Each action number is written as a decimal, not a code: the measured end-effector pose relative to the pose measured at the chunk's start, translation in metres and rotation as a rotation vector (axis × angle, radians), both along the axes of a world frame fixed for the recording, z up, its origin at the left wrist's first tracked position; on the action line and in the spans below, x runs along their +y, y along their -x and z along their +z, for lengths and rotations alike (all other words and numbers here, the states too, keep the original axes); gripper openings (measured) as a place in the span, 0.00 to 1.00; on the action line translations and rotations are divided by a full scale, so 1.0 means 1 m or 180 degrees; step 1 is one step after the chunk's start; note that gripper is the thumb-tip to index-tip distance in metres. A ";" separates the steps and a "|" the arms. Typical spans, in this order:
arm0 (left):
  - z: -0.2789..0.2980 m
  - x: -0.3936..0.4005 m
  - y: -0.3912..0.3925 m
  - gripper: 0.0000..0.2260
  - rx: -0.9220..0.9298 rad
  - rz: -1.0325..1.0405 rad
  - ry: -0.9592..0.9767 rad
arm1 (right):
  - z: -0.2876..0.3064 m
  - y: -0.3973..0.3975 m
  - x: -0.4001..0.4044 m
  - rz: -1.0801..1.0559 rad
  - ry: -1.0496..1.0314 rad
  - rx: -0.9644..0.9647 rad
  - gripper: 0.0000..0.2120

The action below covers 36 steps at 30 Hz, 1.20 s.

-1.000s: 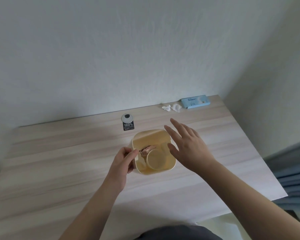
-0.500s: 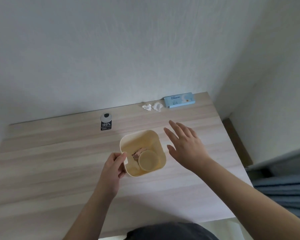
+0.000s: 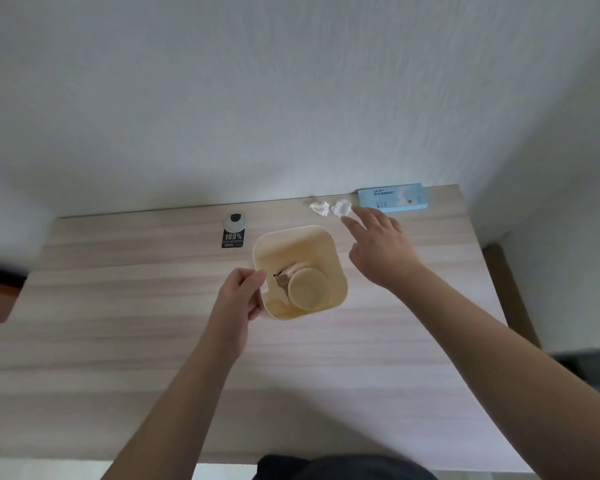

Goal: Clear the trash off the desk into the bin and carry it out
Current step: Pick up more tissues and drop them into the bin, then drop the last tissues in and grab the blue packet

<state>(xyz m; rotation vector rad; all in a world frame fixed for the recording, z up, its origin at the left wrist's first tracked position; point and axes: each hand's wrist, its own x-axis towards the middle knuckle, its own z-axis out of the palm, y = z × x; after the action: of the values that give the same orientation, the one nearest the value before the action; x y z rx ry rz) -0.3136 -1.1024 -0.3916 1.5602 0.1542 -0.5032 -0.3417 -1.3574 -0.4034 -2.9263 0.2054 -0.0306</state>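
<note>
A small cream-yellow bin (image 3: 329, 251) stands on the wooden desk (image 3: 153, 341). Inside it lie a round cream cup (image 3: 307, 289) and a brownish scrap (image 3: 284, 277). My left hand (image 3: 241, 296) grips the bin's left rim, thumb over the edge. My right hand (image 3: 378, 247) is stretched out with straight fingers to the right of the bin, fingertips just short of two crumpled white tissues (image 3: 329, 207) near the desk's back edge.
A light blue flat box (image 3: 392, 199) lies at the back right corner against the wall. A round grey cable cap with a black "100%" label (image 3: 234, 233) sits behind the bin on the left. The desk's right edge drops to the floor.
My right hand has moved away from the bin, back and to the right, toward the tissues. My left hand keeps its grip on the bin's rim.
</note>
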 end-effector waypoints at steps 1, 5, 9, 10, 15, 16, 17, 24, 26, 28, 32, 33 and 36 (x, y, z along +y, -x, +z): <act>0.000 0.000 -0.006 0.11 0.0020 -0.0008 0.0017 | -0.003 -0.009 0.000 -0.0008 0.0002 0.0028 0.26; -0.005 0.007 -0.028 0.10 0.0083 -0.0007 0.0104 | -0.013 -0.048 -0.004 -0.0088 -0.0038 0.0370 0.23; -0.014 0.016 -0.053 0.09 0.0106 -0.0012 0.0108 | -0.026 -0.095 -0.007 -0.0155 0.0055 0.0599 0.19; -0.017 0.018 -0.059 0.10 0.0136 -0.0006 0.0099 | -0.033 -0.106 -0.005 -0.0189 0.0021 0.0644 0.19; -0.030 0.022 -0.087 0.13 0.0193 -0.0056 0.0100 | -0.082 -0.147 0.013 -0.0258 -0.0077 0.0745 0.25; -0.032 0.022 -0.091 0.14 0.0200 -0.0066 0.0101 | -0.092 -0.152 0.015 -0.0224 -0.0037 0.0816 0.26; -0.034 0.021 -0.095 0.16 0.0195 -0.0082 0.0110 | -0.101 -0.157 0.015 -0.0180 0.0001 0.0900 0.27; -0.046 0.016 -0.118 0.16 0.0195 -0.0096 0.0239 | -0.137 -0.188 0.003 0.0053 0.0454 0.1709 0.32; -0.054 0.016 -0.121 0.17 0.0221 -0.0124 0.0226 | -0.144 -0.185 0.005 0.0088 0.0588 0.1639 0.31; -0.062 0.018 -0.122 0.18 0.0251 -0.0129 0.0239 | -0.151 -0.178 0.008 0.0088 0.0656 0.1369 0.29; -0.079 0.023 -0.122 0.13 0.0286 -0.0157 0.0248 | -0.153 -0.171 0.011 0.0131 0.0404 0.0851 0.23; -0.082 0.024 -0.121 0.12 0.0303 -0.0140 0.0240 | -0.152 -0.172 0.009 0.0125 0.0292 0.0719 0.22; -0.087 0.027 -0.118 0.11 0.0314 -0.0129 0.0218 | -0.149 -0.174 -0.002 -0.0065 0.0088 0.0361 0.23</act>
<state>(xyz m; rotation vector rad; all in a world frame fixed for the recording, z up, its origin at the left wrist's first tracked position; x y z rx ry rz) -0.1952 -1.0758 -0.4787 1.4748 0.1793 -0.6118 -0.1679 -1.3592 -0.5525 -2.9559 0.2545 0.1309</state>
